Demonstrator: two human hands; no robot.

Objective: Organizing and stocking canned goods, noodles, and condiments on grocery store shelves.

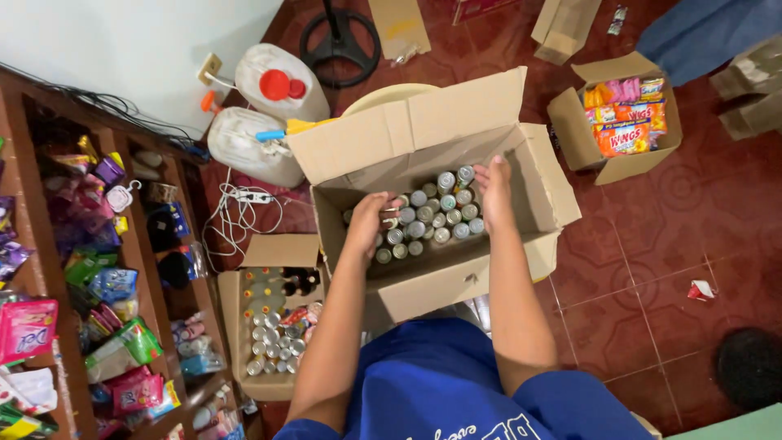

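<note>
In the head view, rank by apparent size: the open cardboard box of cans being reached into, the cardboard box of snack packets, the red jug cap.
1. Open cardboard box of cans, though nearest the camera.
2. Cardboard box of snack packets.
3. Red jug cap.

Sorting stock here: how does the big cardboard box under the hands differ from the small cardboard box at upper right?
The big cardboard box holds metal cans; the small cardboard box holds bright snack packets. Both hands, left hand and right hand, reach into the big one; nobody touches the small. Both stand open.

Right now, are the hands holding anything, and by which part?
Both hands, left hand and right hand, reach among the cans in the cardboard box; whether either grips one cannot be told.
</note>
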